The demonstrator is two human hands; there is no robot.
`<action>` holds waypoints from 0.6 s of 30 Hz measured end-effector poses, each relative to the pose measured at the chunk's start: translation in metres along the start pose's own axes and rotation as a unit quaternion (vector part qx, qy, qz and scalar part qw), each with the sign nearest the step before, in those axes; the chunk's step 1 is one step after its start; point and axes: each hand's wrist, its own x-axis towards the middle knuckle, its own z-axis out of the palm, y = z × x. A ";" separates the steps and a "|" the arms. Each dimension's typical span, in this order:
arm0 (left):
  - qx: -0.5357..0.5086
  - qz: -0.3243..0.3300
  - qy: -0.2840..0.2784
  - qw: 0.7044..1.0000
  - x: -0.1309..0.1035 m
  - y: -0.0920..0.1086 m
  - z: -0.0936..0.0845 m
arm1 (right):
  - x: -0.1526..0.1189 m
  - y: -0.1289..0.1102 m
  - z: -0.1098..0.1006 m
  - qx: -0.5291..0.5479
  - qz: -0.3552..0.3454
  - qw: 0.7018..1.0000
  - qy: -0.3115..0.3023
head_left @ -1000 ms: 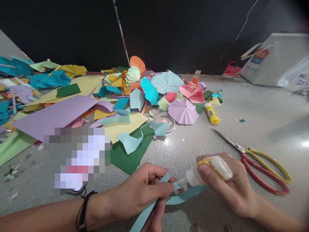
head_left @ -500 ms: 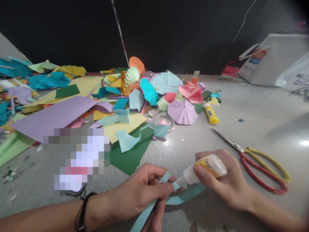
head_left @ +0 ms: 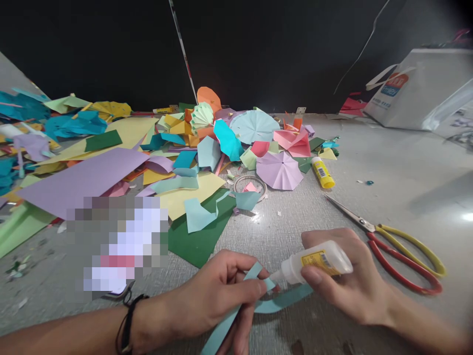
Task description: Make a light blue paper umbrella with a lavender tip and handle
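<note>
My left hand (head_left: 221, 291), with a black cord bracelet at the wrist, pinches a light blue paper strip (head_left: 221, 330) between thumb and fingers at the bottom centre. A short folded end sticks out past my thumb, and another length of the strip curves off to the right. My right hand (head_left: 343, 276) is closed around a white glue bottle (head_left: 320, 262) with a yellow label. The bottle lies tilted, its nozzle pointing left, at or very near the folded paper end. Whether glue is coming out cannot be made out.
Red and yellow handled scissors (head_left: 402, 254) lie at the right, below a yellow glue stick (head_left: 322, 172). Coloured paper (head_left: 84, 180) is heaped along the back and left. A tape ring (head_left: 250, 187) lies centrally; a white bag (head_left: 421, 91) stands back right.
My right hand and the glue bottle have shifted slightly to the right and down. My left hand keeps its hold on the strip. A loose light blue scrap on the green paper has moved slightly right.
</note>
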 end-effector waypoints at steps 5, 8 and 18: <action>0.002 -0.004 0.008 1.000 -0.001 0.002 0.001 | -0.001 0.000 -0.002 0.011 0.007 1.000 -0.012; 0.008 -0.012 0.010 1.000 -0.001 0.002 0.002 | -0.001 0.000 -0.002 0.013 0.025 0.999 -0.018; 0.003 0.001 0.004 1.000 0.000 -0.002 0.002 | -0.001 0.001 -0.001 0.028 0.096 0.995 -0.024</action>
